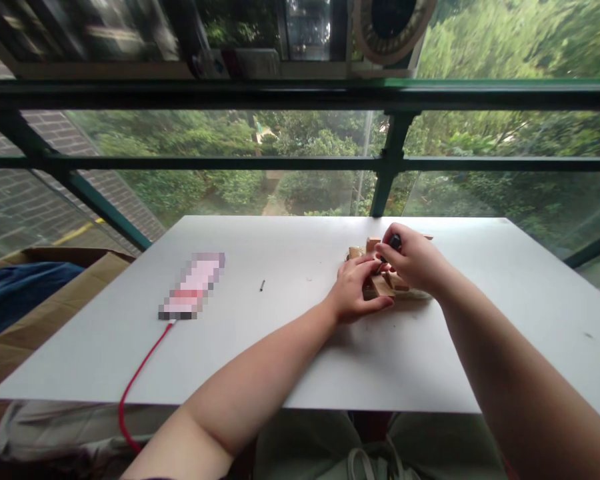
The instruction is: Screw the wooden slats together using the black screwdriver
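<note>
Green window bars (220,163) stand behind a white tabletop (280,240). Right of its middle lies the wood (381,285), between two hands. The left hand (355,287) rests against its left side, thumb spread; whether it grips cannot be told. The right hand (407,257) is closed round one black tool (395,241), its long axis slanting down-left toward the wood. Well left: one rod (262,286), one phone (193,287), one cord (145,360). At least three wood pieces show.

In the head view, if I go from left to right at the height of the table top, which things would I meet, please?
Cardboard box, phone, small metal-looking piece, left hand, right hand.
</note>
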`<state>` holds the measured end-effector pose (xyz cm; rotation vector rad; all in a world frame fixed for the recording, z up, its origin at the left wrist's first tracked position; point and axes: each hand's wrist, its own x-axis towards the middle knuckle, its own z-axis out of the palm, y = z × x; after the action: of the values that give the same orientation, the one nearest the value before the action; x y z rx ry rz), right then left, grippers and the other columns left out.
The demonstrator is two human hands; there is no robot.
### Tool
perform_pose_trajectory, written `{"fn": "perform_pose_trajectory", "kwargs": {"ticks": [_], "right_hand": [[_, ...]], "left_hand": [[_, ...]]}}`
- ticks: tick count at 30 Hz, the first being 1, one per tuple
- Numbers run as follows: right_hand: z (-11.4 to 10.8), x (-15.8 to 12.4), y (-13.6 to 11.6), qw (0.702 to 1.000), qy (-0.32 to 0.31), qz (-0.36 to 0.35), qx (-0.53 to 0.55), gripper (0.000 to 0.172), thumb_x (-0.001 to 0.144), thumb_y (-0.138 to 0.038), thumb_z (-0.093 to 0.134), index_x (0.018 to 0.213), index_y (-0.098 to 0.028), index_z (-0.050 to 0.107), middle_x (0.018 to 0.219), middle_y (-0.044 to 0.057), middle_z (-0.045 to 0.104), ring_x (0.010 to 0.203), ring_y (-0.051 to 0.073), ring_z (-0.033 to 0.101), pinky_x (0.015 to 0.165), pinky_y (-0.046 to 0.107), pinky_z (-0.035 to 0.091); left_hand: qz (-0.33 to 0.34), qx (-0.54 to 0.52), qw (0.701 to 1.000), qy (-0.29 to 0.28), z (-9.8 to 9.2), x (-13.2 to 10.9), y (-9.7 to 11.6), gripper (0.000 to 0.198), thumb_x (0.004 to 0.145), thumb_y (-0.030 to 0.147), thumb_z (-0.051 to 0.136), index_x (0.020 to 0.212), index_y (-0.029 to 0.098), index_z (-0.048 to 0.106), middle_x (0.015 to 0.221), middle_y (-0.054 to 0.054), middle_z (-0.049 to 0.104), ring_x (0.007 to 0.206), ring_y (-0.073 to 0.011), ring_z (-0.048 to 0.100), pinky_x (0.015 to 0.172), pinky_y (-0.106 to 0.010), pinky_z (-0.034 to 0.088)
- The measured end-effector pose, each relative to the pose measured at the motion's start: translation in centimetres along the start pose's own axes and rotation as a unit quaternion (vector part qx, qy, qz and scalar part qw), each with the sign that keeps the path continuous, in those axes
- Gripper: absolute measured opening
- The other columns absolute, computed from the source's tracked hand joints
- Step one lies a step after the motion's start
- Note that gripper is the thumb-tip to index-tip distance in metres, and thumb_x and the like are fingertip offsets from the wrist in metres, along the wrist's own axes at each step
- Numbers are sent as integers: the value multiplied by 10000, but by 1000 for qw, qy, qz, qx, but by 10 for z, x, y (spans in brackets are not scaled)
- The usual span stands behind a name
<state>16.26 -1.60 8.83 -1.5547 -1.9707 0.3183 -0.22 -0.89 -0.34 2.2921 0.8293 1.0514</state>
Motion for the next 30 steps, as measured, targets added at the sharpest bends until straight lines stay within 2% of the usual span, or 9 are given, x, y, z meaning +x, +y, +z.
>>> {"fn": "perform_pose_trajectory", "kwargs": {"ticks": [9, 16, 18, 23, 30], "right_hand": [[4, 3, -1, 999, 29, 17, -39, 225, 858, -444, 508, 802, -228, 479, 690, 19, 571, 620, 167, 486, 591, 285, 348], [6, 0, -6, 999, 33, 5, -44, 273, 900, -479, 427, 797, -226, 441, 708, 35, 585, 655, 187, 529, 622, 300, 356], [3, -4, -10, 999, 26, -6, -41, 256, 915, -458, 400, 815, -227, 444, 718, 36, 591, 674, 194, 542, 624, 302, 353], [-5, -16, -14, 999, 1, -38, -34, 57, 875, -274, 431, 894, -236, 469, 791, 25, 613, 739, 198, 563, 645, 295, 360], [-11, -19, -3, 999, -4, -24, -35, 129, 906, -354, 421, 888, -234, 463, 757, 31, 613, 688, 192, 552, 627, 289, 352]], "left_hand": [[5, -5, 1000, 0, -1, 1, 0, 721, 702, 610, 683, 1288, 214, 542, 1369, -122, 541, 1313, -352, 425, 1112, -474, 304], [6, -2, 1000, -1, 0, 1, -2, 731, 699, 610, 688, 1298, 219, 541, 1392, -131, 517, 1319, -359, 414, 1114, -487, 298], [5, 3, 1000, -3, 0, 1, -2, 713, 703, 604, 686, 1288, 219, 550, 1394, -134, 515, 1327, -363, 404, 1117, -495, 292], [8, -2, 1000, -2, -1, 1, -1, 671, 720, 610, 670, 1262, 228, 571, 1361, -115, 548, 1331, -351, 404, 1130, -493, 279], [3, -10, 1000, 1, 0, -1, -4, 746, 694, 635, 686, 1290, 206, 554, 1375, -135, 538, 1341, -351, 402, 1140, -488, 280]]}}
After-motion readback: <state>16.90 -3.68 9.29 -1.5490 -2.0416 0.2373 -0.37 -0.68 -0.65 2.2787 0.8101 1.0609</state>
